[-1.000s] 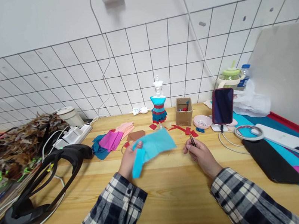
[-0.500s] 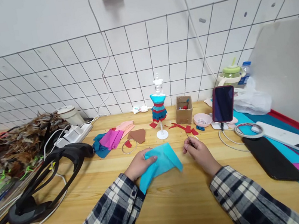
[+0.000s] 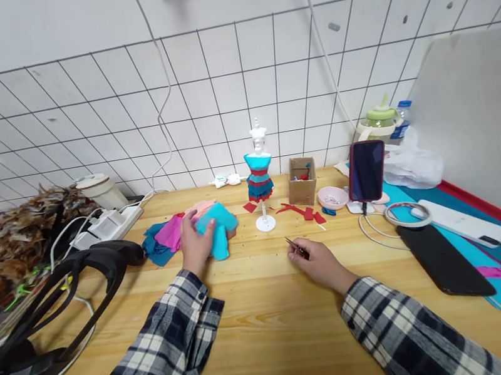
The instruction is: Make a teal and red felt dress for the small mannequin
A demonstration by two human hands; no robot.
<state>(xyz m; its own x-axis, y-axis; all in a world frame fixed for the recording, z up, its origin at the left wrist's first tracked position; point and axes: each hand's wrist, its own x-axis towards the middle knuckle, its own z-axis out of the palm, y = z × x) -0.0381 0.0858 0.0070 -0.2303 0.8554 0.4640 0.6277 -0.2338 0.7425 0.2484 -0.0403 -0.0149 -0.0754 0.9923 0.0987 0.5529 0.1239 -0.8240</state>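
My left hand [image 3: 196,241] is at the pile of coloured sheets, its fingers apart and its thumb at the edge of a turquoise crepe-like sheet [image 3: 220,229]. The sheet lies over brown and peach pieces, beside magenta [image 3: 169,233] and dark teal [image 3: 158,246] ones. In my right hand [image 3: 314,260] are dark tweezers [image 3: 298,248], their tips pointing left above the bare wood. Behind, a small white dress-form stand [image 3: 266,223] stands upright, wearing a tiered dress [image 3: 259,176] in turquoise, red and teal.
Right of the stand are red scraps [image 3: 308,212], a small cardboard box [image 3: 302,182] and a pink bowl [image 3: 333,198] of small bits. A propped phone [image 3: 366,170], a black slab [image 3: 445,261] and cables line the right. A black headset-like frame [image 3: 59,300] and a power strip [image 3: 114,225] occupy the left.
My left hand has carried the turquoise sheet left and away from me onto the coloured pile, and its fingers have spread. My right hand has shifted slightly left, still holding the tweezers.
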